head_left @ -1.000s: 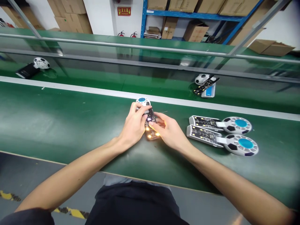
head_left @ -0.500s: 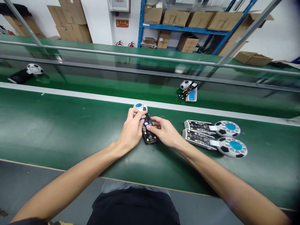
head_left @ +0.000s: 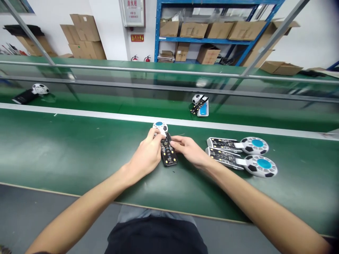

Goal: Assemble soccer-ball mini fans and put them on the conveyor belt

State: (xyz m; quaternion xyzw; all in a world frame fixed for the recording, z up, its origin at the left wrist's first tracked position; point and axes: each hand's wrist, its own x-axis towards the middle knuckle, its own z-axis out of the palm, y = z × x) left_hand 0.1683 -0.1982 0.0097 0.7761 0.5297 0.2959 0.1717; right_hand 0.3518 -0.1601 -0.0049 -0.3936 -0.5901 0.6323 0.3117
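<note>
In front of me on the green bench is a soccer-ball-patterned device, its round white head (head_left: 160,126) with a blue disc pointing away from me. A black circuit board (head_left: 168,155) with yellowish square parts lies along its handle, towards me. My left hand (head_left: 148,150) is closed around the neck between head and board, fingers over the top, hiding that joint. My right hand (head_left: 189,150) pinches the board's upper right edge with thumb and fingers. To the right, two similar devices (head_left: 224,144) lie side by side, boards facing up and heads to the right.
Across a white strip (head_left: 111,114) lies a green conveyor surface with another device in parts (head_left: 200,105) and, far left, a black-handled one (head_left: 31,93). A metal rail (head_left: 148,70) runs behind. Cardboard boxes (head_left: 194,30) fill a blue shelf (head_left: 158,38) at the back.
My right thumb has moved off the board's face to its edge, and a bright glint or light on the board no longer shows. The camera view has tilted up slightly.
</note>
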